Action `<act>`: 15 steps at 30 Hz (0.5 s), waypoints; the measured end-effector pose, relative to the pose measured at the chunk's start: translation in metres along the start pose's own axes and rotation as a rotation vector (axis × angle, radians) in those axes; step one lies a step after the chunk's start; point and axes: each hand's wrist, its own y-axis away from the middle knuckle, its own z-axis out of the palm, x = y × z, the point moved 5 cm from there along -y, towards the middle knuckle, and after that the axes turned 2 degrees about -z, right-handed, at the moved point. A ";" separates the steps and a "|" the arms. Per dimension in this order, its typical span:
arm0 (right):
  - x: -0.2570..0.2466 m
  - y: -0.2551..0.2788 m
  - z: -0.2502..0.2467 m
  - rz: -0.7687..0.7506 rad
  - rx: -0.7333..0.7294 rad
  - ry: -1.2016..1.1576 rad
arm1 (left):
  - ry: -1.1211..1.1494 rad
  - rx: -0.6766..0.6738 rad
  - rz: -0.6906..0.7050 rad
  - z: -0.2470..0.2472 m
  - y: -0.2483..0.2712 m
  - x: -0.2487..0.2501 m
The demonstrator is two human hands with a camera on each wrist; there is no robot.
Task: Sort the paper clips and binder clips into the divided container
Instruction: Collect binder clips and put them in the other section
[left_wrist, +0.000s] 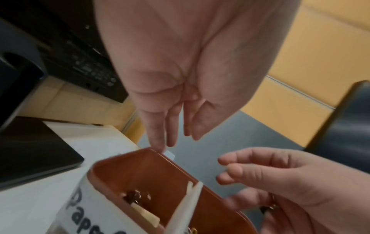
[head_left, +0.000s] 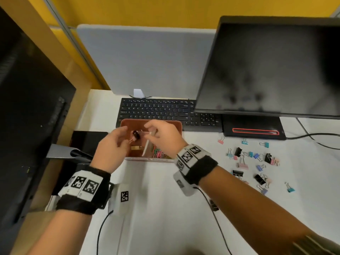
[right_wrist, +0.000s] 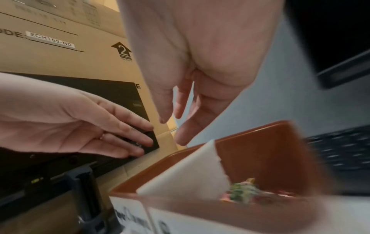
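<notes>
**Both hands hovering over the brown divided container**

The divided container (head_left: 176, 124) is sitting on the white desk (head_left: 161, 208) at 12 o'clock from the person, just in front of the black keyboard (head_left: 165, 109). It is a smooth, glossy reddish-brown tray with rounded corners, and a thin white divider (head_left: 145, 149) is splitting it into 2 compartments. A white printed label (left_wrist: 80, 205) is running along its near wall. The right compartment is holding a tangle of thin, brightly coloured wire paper clips (head_left: 159, 152). In the left compartment a black binder clip (head_left: 136, 135) with wire handles is showing, blurred, between the 2 hands; whether it is touching anything cannot be told.

The left hand (head_left: 112, 146) is hovering at 11 o'clock over the left compartment, fingers (left_wrist: 170, 126) extended and loosely spread, holding nothing. The right hand (head_left: 161, 137) is hovering at 1 o'clock over the divider, fingers (right_wrist: 166, 101) relaxed and apart, also holding nothing.

At 3 o'clock, well apart from the tray, loose binder clips (head_left: 255, 162) are lying scattered on the desk: small folded-metal wedges in black, pink, blue and purple with silver wire loops. A dark monitor (head_left: 272, 67) is standing behind them.
</notes>
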 end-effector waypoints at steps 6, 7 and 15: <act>0.104 0.087 -0.075 0.182 0.114 0.307 | 0.109 -0.201 0.278 0.071 0.042 0.052; 0.123 0.104 -0.087 0.243 0.135 0.347 | 0.087 -0.259 0.301 0.090 0.048 0.058; 0.203 0.146 -0.138 0.449 0.113 0.354 | -0.257 -0.595 0.489 0.241 0.065 0.076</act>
